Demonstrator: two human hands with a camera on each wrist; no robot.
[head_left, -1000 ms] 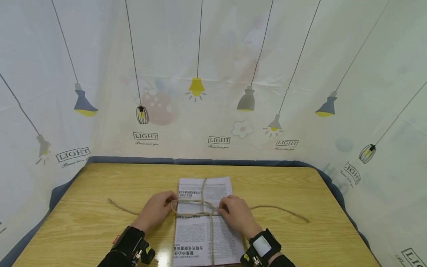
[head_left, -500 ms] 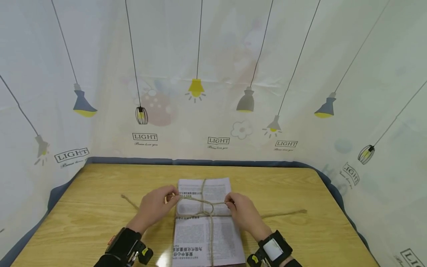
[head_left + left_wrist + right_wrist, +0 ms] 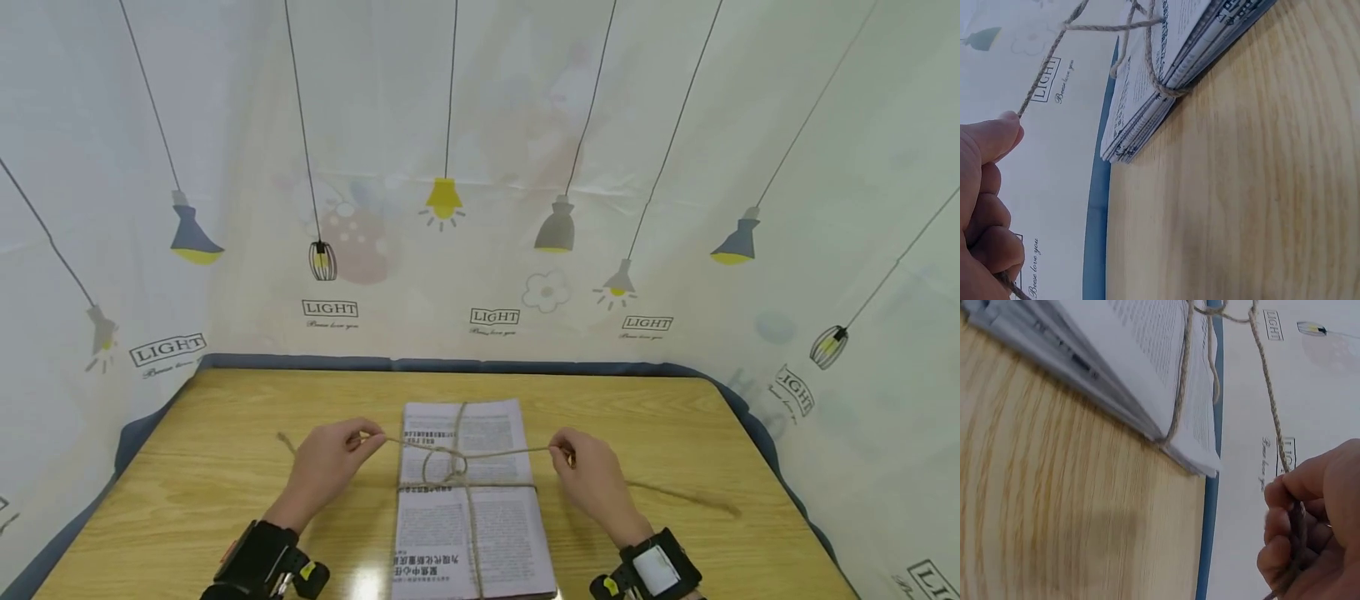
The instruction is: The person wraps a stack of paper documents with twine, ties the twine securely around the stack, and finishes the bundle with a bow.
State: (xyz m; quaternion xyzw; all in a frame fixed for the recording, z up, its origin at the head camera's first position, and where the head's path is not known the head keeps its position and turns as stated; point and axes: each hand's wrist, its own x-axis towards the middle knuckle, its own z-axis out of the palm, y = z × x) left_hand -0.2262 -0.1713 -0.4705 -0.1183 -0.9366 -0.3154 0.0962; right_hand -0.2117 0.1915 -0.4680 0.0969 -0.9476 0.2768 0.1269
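A stack of newspapers (image 3: 502, 533) lies on the table, crossed lengthwise and crosswise by twine (image 3: 495, 454). Above the stack, one length of that twine runs taut between both hands, with a loose loop hanging at its middle. My left hand (image 3: 333, 467) pinches it between thumb and forefinger, left of the papers; the left wrist view shows its other fingers curled, a tail of twine (image 3: 1013, 286) leaving below them. To the right of the stack, my right hand (image 3: 592, 479) grips the opposite end, and the twine (image 3: 1272, 400) passes down through its curled fingers.
The wooden table (image 3: 262, 400) reaches to a blue edge band (image 3: 525, 365) at the back. Behind it hangs a pale curtain (image 3: 495, 275) printed with lamps. A loose twine end (image 3: 690, 497) extends past the right hand.
Both hands have moved apart, left hand leftward and right hand rightward off the stack. The twine between them has straightened, and the wide loop over the papers has shrunk.
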